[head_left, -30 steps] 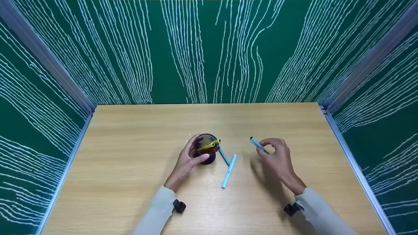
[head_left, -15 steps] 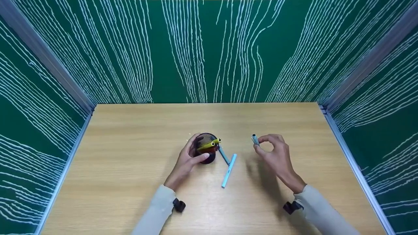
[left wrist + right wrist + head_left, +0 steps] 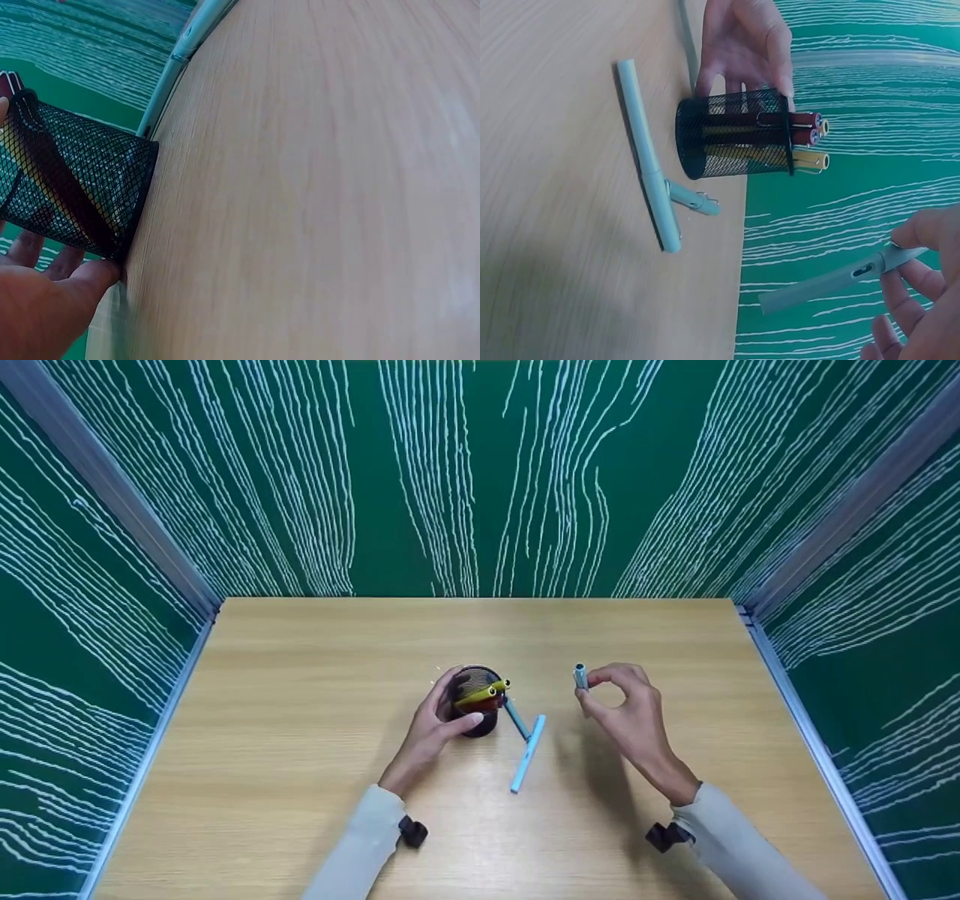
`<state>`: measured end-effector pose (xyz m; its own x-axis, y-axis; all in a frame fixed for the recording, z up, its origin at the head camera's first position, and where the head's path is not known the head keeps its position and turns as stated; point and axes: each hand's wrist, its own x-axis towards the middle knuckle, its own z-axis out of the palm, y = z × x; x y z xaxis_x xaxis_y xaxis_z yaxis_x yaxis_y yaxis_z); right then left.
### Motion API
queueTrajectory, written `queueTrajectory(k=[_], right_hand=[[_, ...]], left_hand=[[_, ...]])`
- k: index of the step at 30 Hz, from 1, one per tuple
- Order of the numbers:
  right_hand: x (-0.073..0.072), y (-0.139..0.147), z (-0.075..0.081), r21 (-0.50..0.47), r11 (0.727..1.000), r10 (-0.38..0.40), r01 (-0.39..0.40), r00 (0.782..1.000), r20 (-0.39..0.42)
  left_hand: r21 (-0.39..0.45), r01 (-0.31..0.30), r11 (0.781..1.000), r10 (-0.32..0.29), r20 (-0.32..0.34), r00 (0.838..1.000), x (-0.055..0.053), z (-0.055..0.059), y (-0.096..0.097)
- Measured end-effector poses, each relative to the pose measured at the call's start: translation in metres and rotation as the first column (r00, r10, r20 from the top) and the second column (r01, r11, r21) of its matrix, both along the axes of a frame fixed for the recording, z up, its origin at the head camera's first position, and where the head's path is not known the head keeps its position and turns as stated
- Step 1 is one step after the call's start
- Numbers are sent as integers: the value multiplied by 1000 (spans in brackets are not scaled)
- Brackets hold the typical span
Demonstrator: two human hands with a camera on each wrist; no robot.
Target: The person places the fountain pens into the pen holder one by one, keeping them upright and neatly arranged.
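My left hand [image 3: 429,733] holds a black mesh pen cup [image 3: 480,727] that stands upright on the table, fingers round its far side and thumb on the near side. Yellow pens [image 3: 477,697] and dark red pens [image 3: 805,136] stick out of the cup's top in the right wrist view. My right hand [image 3: 631,712] pinches a light blue pen [image 3: 580,678] between thumb and fingertips near its upper end. The pen hangs close to upright, above the table and right of the cup. In the left wrist view, fingertips [image 3: 99,276] sit by the cup's base.
Two light blue pens lie on the wooden table [image 3: 315,660] just right of the cup. The nearer pen [image 3: 527,756] touches or overlaps the end of the other pen [image 3: 515,718]. Green walls with white wavy lines [image 3: 420,472] enclose the table's back and sides.
The pen in my right hand has turned from slanted to nearly upright, and that hand has shifted slightly left. My left hand keeps its hold on the cup; the lying pens stay put.
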<state>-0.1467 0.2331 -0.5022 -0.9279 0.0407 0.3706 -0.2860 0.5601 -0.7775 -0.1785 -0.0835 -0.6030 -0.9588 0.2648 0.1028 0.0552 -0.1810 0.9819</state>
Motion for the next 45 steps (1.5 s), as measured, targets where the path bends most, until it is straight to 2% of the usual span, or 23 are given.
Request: queueTrajectory(k=[9, 17, 25, 36, 45], right_hand=[[1, -6, 7, -27, 1000, -9, 8, 1000, -14], [0, -13, 13, -57, 998, -3, 2, 1000, -19], [-4, -20, 17, -83, 996, 15, -17, 1000, -15], [-7, -33, 24, -128, 991, 45, -45, 999, -3], [-11, -48, 34, -160, 984, 70, -77, 996, -50]], left_hand=[[-41, -7, 999, 8, 29, 1000, 2, 2, -1], [-36, -2, 999, 2, 14, 1000, 0, 1, 0], [-69, -15, 998, 17, 26, 1000, 1, 1, 0], [-19, -5, 1000, 5, 9, 1000, -1, -1, -1], [-46, -6, 999, 7, 10, 1000, 1, 1, -1]])
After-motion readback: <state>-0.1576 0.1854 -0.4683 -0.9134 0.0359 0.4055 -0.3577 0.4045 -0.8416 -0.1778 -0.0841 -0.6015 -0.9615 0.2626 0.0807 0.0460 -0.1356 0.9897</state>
